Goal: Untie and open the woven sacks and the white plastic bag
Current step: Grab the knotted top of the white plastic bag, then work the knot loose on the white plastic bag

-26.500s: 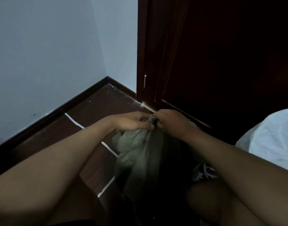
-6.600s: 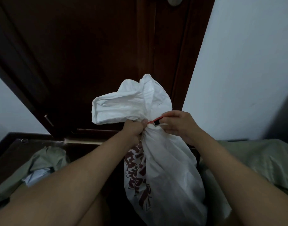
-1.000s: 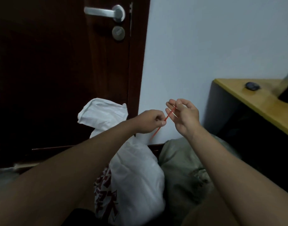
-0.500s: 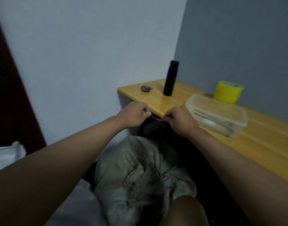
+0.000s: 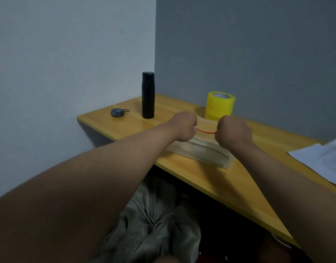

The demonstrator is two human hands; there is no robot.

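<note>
Evidently thin and limp, the red tie stretches across the middle of the frame, pinched at each end by the left hand and right hand, both curled closed around it. It looks light and slippery, best held at its tips. Below, at lower centre, a grey-green woven sack slumps soft and crumpled under the table; its gathered neck seems the place to grip.

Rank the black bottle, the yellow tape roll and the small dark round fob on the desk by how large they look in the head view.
1. yellow tape roll and black bottle: similar, bottle taller, roll wider.
2. small dark round fob: clearly smallest.
</note>
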